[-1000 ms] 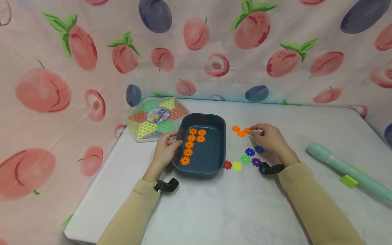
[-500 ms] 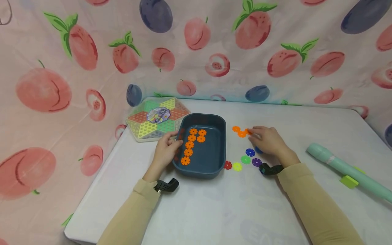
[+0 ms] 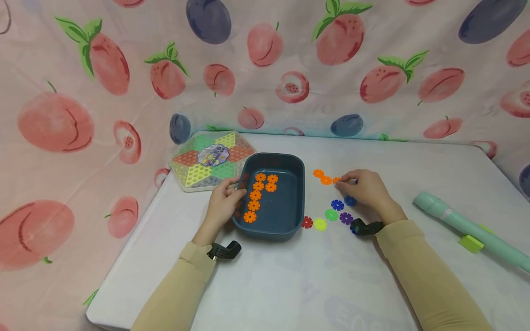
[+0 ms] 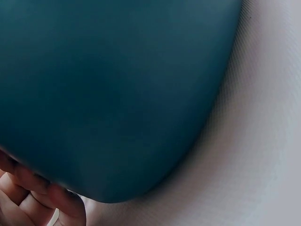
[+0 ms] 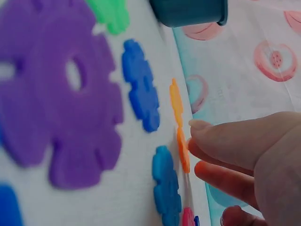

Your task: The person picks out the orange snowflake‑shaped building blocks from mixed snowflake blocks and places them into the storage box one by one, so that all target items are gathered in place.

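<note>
My left hand [image 3: 223, 202] grips the left rim of a dark blue-grey plastic bin [image 3: 296, 230], its thumb over the edge. In the left wrist view the bin's wall [image 4: 117, 94] fills most of the picture, and curled fingers [image 4: 33, 181] show below. Several orange snowflake discs [image 3: 255, 195] lie in the bin's left half. Right of the bin, my right hand [image 3: 368, 188] pinches the edge of an orange snowflake disc [image 3: 336, 180] between thumb and index finger. In the right wrist view the fingertips [image 5: 200, 125] meet that disc [image 5: 183, 153]. Two more orange discs [image 3: 325, 180] lie beside it.
Red [image 3: 307, 222], yellow [image 3: 320, 224], green [image 3: 331, 214], purple [image 3: 346, 218] and blue discs [image 3: 337, 205] lie nearer me. A Chinese checkers board [image 3: 198, 158] sits behind the bin's left. A mint-green tube [image 3: 463, 225] with a lime-green piece lies far right.
The rightmost orange disc has shifted slightly right and toward me, apart from its two neighbours. My right hand has moved a little with it. My left hand and the bin stay put.
</note>
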Demonstrator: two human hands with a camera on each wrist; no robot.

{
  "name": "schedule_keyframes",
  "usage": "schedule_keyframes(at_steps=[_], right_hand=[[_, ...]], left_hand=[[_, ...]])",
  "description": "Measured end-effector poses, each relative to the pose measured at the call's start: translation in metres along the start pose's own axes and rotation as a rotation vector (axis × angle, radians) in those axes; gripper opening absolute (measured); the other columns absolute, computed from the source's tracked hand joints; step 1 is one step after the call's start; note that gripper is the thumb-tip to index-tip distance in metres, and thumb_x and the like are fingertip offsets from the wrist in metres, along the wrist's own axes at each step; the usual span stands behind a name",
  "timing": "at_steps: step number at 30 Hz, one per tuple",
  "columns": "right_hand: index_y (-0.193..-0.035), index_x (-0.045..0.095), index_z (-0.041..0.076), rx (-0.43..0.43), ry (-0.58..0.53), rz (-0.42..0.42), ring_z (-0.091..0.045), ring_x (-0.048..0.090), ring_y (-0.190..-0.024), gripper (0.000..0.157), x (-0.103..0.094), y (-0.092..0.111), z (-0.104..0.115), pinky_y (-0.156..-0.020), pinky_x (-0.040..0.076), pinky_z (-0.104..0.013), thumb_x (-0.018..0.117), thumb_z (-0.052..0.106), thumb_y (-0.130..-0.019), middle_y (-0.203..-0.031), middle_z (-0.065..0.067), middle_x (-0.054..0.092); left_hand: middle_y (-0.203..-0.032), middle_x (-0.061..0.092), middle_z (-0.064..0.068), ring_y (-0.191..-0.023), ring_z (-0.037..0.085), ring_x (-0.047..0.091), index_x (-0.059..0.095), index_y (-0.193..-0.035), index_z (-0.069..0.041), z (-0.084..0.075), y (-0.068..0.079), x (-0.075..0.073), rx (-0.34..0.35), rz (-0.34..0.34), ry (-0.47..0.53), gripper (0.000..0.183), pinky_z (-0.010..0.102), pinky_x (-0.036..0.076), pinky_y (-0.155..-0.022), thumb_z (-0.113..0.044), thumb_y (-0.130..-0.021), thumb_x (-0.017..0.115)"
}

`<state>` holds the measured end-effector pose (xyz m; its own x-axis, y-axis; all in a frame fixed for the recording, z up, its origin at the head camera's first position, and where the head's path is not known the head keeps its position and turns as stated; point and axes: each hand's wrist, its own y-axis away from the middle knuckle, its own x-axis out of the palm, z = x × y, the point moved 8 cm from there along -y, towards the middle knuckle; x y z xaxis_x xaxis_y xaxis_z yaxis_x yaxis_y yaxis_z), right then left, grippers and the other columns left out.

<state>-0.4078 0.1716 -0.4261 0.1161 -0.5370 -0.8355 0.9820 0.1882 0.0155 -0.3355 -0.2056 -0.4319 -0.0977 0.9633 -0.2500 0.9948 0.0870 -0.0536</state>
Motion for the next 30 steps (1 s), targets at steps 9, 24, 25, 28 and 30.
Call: schedule_keyframes(at_steps=[9,24,25,28,30], right_hand=[[-0.131,0.069,0.008,-0.044,0.006,0.023,-0.039,0.051,-0.118,0.041,0.0053,-0.0041,-0.0007,-0.104,0.04,-0.06,0.069,0.032,-0.099,-0.129,-0.018,0.063],[-0.125,0.069,0.006,-0.015,-0.004,0.072,-0.035,0.053,-0.106,0.034,0.0061,-0.0034,0.0018,-0.096,0.047,-0.053,0.069,0.028,-0.099,-0.122,-0.017,0.064],[-0.125,0.068,0.006,-0.011,-0.006,0.08,-0.036,0.053,-0.106,0.034,0.0063,-0.003,0.0018,-0.096,0.047,-0.053,0.069,0.028,-0.099,-0.123,-0.017,0.063],[-0.125,0.067,0.007,0.012,-0.014,0.104,-0.035,0.053,-0.104,0.034,0.0076,-0.0027,-0.0002,-0.094,0.048,-0.052,0.069,0.028,-0.099,-0.123,-0.016,0.063],[-0.124,0.066,0.007,0.025,-0.019,0.114,-0.035,0.053,-0.103,0.034,0.008,-0.0022,-0.0014,-0.092,0.049,-0.05,0.069,0.029,-0.098,-0.122,-0.016,0.063]], left_hand=[[-0.062,0.054,0.002,-0.061,0.019,0.054,0.059,-0.142,-0.006,-0.0007,-0.0029,-0.0001,0.01,-0.002,-0.023,0.046,0.03,0.046,-0.059,-0.015,-0.097,0.066],[-0.06,0.048,-0.003,-0.06,0.018,0.053,0.057,-0.143,-0.004,0.0028,-0.0036,-0.0012,0.005,0.009,-0.009,0.047,0.029,0.048,-0.062,-0.016,-0.099,0.066],[-0.06,0.048,-0.003,-0.06,0.018,0.052,0.058,-0.143,-0.005,0.0029,-0.0035,-0.0012,0.008,0.007,-0.01,0.046,0.029,0.048,-0.061,-0.016,-0.099,0.065],[-0.06,0.048,-0.002,-0.06,0.019,0.052,0.058,-0.143,-0.005,0.0032,-0.0032,-0.0012,0.012,0.006,-0.014,0.046,0.029,0.047,-0.06,-0.015,-0.098,0.065],[-0.06,0.048,-0.001,-0.06,0.02,0.052,0.058,-0.143,-0.005,0.0034,-0.003,-0.001,0.013,0.006,-0.014,0.047,0.03,0.047,-0.061,-0.015,-0.098,0.066]])
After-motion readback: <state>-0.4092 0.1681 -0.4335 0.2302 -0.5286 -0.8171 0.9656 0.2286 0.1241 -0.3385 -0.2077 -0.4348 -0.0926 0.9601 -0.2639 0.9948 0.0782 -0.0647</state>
